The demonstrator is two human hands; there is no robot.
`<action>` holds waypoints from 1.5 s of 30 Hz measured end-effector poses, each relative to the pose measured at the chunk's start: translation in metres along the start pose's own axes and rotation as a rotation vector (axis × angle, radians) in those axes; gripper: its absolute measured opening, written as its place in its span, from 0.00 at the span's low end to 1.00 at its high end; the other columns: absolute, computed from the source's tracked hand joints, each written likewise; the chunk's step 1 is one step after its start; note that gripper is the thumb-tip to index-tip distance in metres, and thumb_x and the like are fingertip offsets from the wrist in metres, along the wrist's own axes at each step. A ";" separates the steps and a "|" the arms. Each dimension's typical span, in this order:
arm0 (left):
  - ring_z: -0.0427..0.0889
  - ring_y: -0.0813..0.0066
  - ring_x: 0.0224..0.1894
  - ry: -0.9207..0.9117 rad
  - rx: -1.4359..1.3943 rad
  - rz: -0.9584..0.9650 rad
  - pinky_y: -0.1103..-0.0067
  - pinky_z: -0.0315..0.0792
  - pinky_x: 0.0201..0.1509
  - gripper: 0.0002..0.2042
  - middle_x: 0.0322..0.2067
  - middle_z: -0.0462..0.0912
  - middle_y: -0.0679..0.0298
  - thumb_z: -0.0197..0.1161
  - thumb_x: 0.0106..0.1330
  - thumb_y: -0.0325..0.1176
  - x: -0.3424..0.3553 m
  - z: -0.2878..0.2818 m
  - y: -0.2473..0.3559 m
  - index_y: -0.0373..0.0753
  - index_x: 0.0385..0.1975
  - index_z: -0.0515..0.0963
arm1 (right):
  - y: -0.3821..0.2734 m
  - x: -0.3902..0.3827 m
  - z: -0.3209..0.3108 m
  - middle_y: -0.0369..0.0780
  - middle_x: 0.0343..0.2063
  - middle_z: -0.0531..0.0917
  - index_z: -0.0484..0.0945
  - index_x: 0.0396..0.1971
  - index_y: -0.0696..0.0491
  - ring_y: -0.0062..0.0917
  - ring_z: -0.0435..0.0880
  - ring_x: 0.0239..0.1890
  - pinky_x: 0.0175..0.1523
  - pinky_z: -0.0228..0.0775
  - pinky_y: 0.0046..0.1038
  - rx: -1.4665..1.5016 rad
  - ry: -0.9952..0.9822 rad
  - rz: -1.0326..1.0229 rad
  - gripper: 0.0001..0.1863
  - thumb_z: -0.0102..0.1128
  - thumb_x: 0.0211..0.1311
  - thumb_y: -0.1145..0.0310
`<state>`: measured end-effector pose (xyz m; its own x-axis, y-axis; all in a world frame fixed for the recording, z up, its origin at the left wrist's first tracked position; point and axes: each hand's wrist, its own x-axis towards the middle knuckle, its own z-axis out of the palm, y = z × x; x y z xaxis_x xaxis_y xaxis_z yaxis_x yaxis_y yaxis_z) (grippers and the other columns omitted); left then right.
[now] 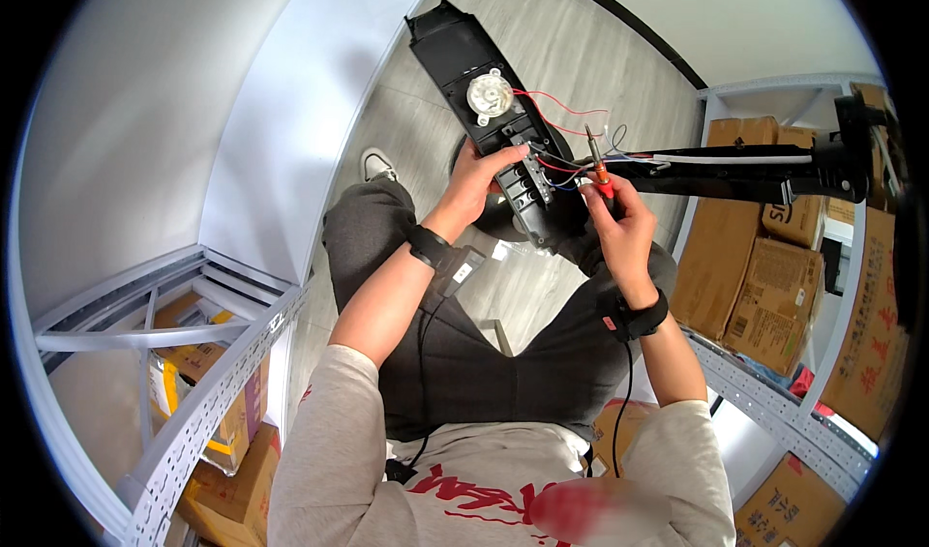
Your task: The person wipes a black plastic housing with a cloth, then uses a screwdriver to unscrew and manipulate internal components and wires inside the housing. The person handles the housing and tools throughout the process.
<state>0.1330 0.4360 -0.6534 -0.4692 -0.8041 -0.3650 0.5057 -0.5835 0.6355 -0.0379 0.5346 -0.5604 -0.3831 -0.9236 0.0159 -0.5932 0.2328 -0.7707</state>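
Note:
A long black plastic housing (463, 52) is held tilted above my lap, its inner side facing up. My left hand (471, 184) is closed on its left edge, thumb lying over the inner parts near a dark row of fittings. A round whitish motor-like part (489, 95) sits in the housing's upper half. Thin red wires (554, 99) run from it to the right. My right hand (625, 226) is closed round a small screwdriver (598, 165) with a red and orange handle, its metal tip pointing up. Blue, red and grey wires pass beside my right fingertips.
From the housing's right side a black beam (745, 181) with a white cable reaches toward the shelf. Cardboard boxes (774, 291) stack on the right rack. The left metal rack (208, 378) holds more boxes. Black cords (423, 378) run from my wristbands.

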 end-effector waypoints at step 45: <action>0.87 0.73 0.35 -0.077 0.183 -0.049 0.77 0.83 0.26 0.20 0.39 0.84 0.60 0.71 0.56 0.31 -0.002 0.003 0.010 0.35 0.48 0.76 | 0.012 0.003 -0.010 0.40 0.29 0.79 0.76 0.38 0.55 0.26 0.75 0.23 0.31 0.68 0.25 -0.249 -0.117 -0.104 0.13 0.70 0.56 0.69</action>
<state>0.1369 0.4318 -0.6442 -0.5475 -0.7601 -0.3499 0.3445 -0.5858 0.7336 -0.0535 0.5377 -0.5631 -0.2350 -0.9720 0.0017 -0.7862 0.1891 -0.5883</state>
